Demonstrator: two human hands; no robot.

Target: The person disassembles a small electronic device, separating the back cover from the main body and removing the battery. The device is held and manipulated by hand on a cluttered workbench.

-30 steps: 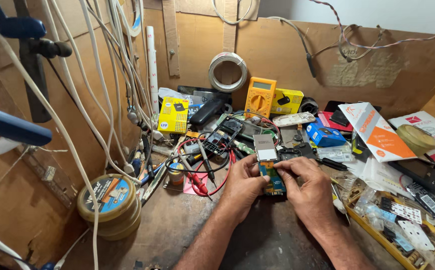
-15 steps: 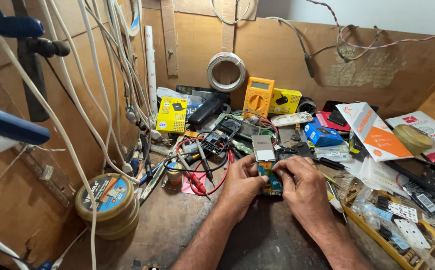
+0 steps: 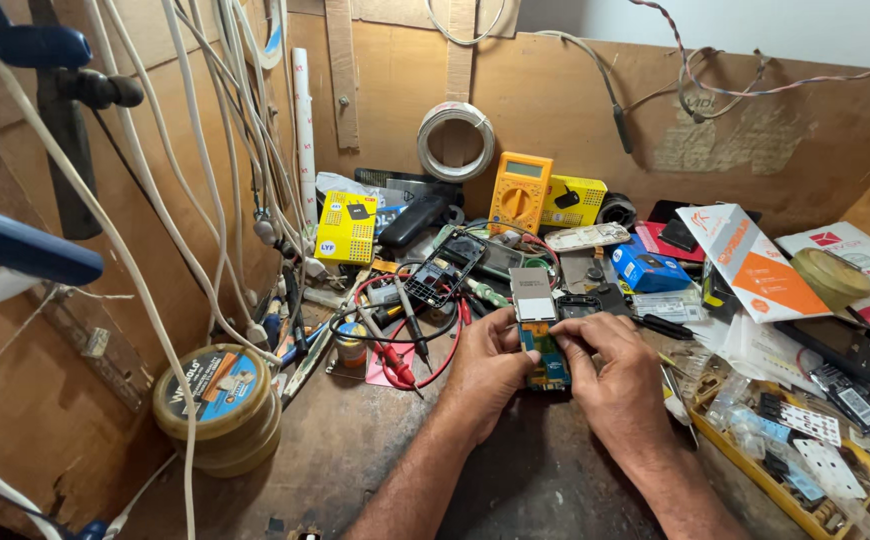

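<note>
Pinching a small phone circuit board (image 3: 543,350) between both hands near the middle of the workbench (image 3: 355,450), toward its front edge. Left hand (image 3: 490,375) gripping the board's left side with thumb and fingers pressed together on it; right hand (image 3: 615,375) closing on the right side and top, fingertips pressed to the board. Silvery screen panel (image 3: 532,293) sticking up from the board's far end, tilting back.

Crowding in just behind the hands: an opened black phone frame (image 3: 442,270), red and black probe leads (image 3: 405,345) looping across the bench left of the left hand, a blue box (image 3: 652,268) and a black pen-like tool (image 3: 665,326) to the right. Standing further back against the rear wall: an orange multimeter (image 3: 518,192), a yellow box (image 3: 573,200), a second yellow box (image 3: 347,226), and a coil of white wire (image 3: 455,141) hanging above.

Lying at the left front corner: stacked solder reels (image 3: 220,405). Hanging down the left wall: white cables (image 3: 205,150). Sitting at the right edge: a yellow parts tray (image 3: 780,490) and an orange-and-white carton (image 3: 745,260), both close beside the right forearm.
</note>
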